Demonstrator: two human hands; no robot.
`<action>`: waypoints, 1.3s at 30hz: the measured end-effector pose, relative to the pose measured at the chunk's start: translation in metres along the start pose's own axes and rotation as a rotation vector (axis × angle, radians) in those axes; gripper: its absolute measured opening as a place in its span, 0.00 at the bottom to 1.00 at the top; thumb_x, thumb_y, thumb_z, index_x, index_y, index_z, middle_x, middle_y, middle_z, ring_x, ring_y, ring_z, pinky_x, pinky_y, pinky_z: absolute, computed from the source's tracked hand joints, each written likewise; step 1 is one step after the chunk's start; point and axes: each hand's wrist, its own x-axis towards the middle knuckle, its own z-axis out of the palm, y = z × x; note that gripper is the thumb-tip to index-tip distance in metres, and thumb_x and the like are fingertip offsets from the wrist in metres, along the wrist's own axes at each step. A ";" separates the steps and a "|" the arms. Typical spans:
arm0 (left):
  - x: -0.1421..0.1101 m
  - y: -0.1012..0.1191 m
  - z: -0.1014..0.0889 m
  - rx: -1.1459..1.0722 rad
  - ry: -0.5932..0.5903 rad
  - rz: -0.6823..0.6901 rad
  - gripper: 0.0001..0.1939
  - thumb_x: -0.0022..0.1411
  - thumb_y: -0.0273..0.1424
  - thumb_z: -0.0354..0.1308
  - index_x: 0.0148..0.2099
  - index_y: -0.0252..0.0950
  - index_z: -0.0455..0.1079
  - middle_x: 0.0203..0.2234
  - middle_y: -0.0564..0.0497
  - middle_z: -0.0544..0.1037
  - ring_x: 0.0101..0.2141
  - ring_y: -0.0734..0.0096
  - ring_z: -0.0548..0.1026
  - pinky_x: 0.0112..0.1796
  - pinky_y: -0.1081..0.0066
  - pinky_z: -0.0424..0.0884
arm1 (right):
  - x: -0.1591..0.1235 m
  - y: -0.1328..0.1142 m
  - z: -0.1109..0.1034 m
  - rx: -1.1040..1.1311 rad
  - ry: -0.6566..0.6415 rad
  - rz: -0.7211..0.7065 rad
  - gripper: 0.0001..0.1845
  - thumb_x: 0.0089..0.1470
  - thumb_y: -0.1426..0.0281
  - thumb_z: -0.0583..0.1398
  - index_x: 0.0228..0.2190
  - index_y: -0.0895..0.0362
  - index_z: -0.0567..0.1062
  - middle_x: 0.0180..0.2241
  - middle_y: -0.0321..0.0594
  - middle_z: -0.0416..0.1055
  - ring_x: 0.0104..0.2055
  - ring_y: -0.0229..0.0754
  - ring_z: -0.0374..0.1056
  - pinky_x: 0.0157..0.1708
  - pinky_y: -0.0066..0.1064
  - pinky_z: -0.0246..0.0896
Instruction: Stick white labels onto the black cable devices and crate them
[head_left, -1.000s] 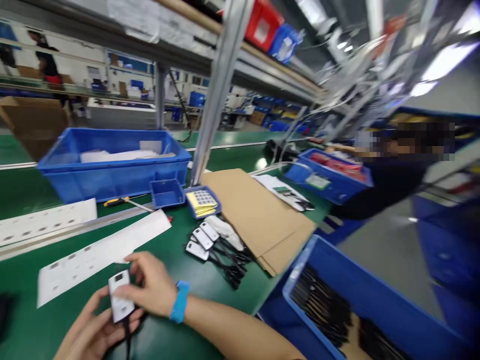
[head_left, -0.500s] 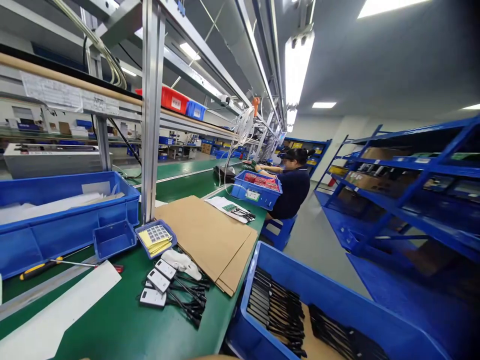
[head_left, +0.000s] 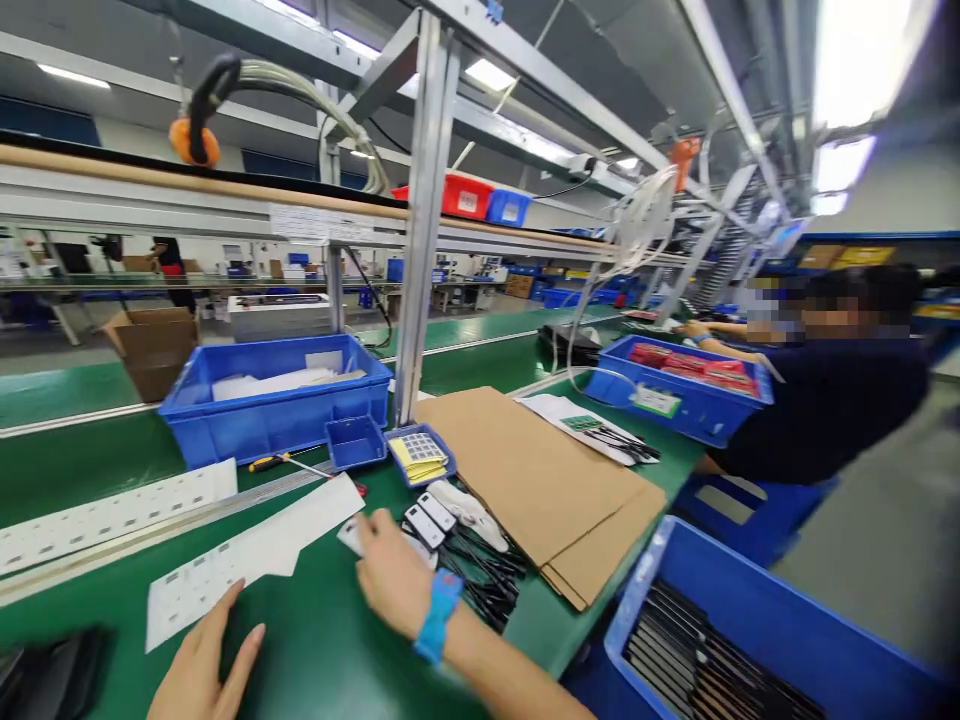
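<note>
White-faced modules [head_left: 424, 528] with black cables lie clustered on the green tabletop [head_left: 330, 650], just left of the brown cardboard [head_left: 525, 460]. A little farther left of the cardboard, the right hand [head_left: 397, 575], wearing a blue wristband, has its fingers over another white-faced module [head_left: 349, 536]; whether they are closed on it cannot be told. Well left of the cardboard, the left hand [head_left: 199, 670] has thumb and fingers spread apart, near one end of a white sheet [head_left: 262, 540]. By the cardboard's far left side sits a small blue tray [head_left: 420, 482] of labels. Right of the cardboard and nearer the camera, a large blue bin [head_left: 772, 600] holds rows of black pieces [head_left: 675, 640]
</note>
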 end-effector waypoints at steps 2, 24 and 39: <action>0.004 -0.011 -0.004 0.316 0.083 0.124 0.29 0.61 0.44 0.46 0.58 0.32 0.65 0.55 0.35 0.69 0.56 0.45 0.66 0.54 0.49 0.63 | 0.000 0.024 -0.008 -0.097 -0.036 0.119 0.31 0.46 0.83 0.59 0.54 0.62 0.67 0.47 0.57 0.68 0.43 0.51 0.71 0.39 0.36 0.66; -0.026 0.007 0.005 0.754 0.038 -0.095 0.25 0.62 0.34 0.54 0.60 0.31 0.64 0.58 0.33 0.66 0.58 0.42 0.63 0.55 0.44 0.61 | 0.094 -0.104 0.103 0.408 0.208 -0.532 0.11 0.53 0.80 0.56 0.31 0.56 0.76 0.34 0.40 0.68 0.40 0.46 0.69 0.41 0.35 0.66; -0.025 0.012 0.003 0.735 0.055 -0.078 0.24 0.62 0.36 0.56 0.57 0.31 0.65 0.56 0.34 0.67 0.56 0.44 0.64 0.54 0.46 0.62 | 0.087 -0.096 0.095 0.681 0.220 -0.528 0.09 0.56 0.74 0.54 0.29 0.55 0.73 0.33 0.42 0.68 0.39 0.47 0.67 0.40 0.38 0.63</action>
